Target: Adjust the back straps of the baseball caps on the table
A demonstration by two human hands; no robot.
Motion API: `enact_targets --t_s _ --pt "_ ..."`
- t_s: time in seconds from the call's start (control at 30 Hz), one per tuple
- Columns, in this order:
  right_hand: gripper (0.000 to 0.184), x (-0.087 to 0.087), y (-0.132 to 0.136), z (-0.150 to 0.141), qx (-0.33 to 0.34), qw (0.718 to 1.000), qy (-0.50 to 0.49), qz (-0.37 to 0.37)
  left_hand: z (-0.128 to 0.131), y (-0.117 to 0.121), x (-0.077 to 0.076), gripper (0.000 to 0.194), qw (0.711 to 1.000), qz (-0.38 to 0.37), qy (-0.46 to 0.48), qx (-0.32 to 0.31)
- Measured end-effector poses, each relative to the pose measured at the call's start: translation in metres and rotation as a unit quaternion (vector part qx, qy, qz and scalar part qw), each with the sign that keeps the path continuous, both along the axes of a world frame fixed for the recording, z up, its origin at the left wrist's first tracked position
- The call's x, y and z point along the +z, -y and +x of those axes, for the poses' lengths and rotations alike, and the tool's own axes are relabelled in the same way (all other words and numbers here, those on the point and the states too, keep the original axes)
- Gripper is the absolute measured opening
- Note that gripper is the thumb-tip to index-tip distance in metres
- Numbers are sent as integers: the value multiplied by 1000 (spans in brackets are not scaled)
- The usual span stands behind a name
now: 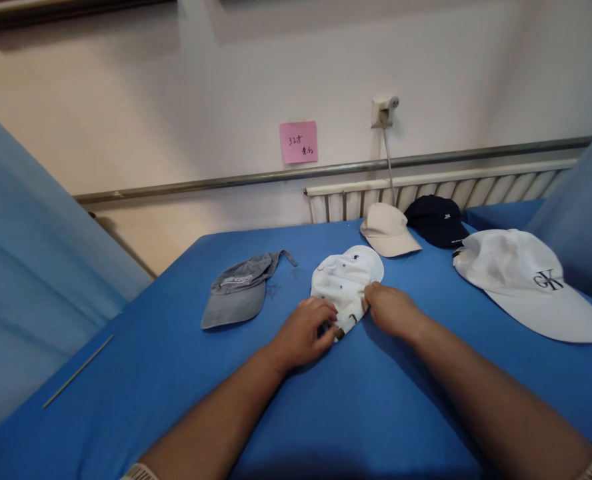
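A white baseball cap [343, 283] lies in the middle of the blue-covered table, its brim pointing away from me and a small dark emblem near the brim. My left hand [303, 333] is at the cap's near left edge, fingers curled onto the fabric and thumb close to the strap with its brass-coloured buckle. On the opposite side, my right hand [391, 308] pinches the cap's right edge; its fingertips are partly hidden. To the left rests a grey cap [239, 288] with its strap end sticking out.
Behind on the right are a beige cap [387, 230] and a navy cap [436, 220]; nearer is a large white cap [516, 273] with dark letters. A thin stick [79, 371] lies at the left on the blue cover [176, 380]. A radiator [346, 200] and curtains [36, 267] border the table.
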State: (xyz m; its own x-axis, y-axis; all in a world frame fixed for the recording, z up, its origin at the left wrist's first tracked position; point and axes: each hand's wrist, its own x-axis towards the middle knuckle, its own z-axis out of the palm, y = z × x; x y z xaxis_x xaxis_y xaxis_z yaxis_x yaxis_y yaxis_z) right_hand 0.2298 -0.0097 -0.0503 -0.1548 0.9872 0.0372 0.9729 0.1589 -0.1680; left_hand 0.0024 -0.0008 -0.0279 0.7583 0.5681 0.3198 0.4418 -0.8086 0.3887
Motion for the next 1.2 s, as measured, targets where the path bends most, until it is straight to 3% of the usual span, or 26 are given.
enact_targets --t_s 0.17,0.23,0.4,0.57,0.67,0.77,0.87,0.93,1.07,1.2 --pt "18 4 3 -8 -18 991 -103 88 -13 -23 -9 20 967 -22 127 221" --pt "23 0 3 -15 -2 985 -138 108 -16 -32 -16 26 952 -70 132 268" --pt "34 -15 -4 -26 19 981 -176 79 -10 -41 -37 31 931 -236 163 225" --pt "28 -20 -6 -30 58 956 -266 107 3 -22 -25 25 931 -227 231 168" --pt "12 -22 -7 -31 55 908 -407 84 7 -10 -16 30 907 -309 269 96" --pt "6 -23 -9 -28 47 812 -581 13 8 -8 -15 33 874 -329 328 142" --pt "8 -23 -10 -25 80 729 -680 -31 8 -12 -17 38 900 -259 290 197" --pt "9 -23 -8 -24 108 692 -711 -62 9 -12 -18 44 924 -241 238 176" --pt "18 -24 -2 -28 146 650 -733 -137 12 -7 -19 37 941 -256 181 127" --pt "21 -22 2 -32 135 656 -726 -160 13 -8 -25 25 941 -261 165 140"
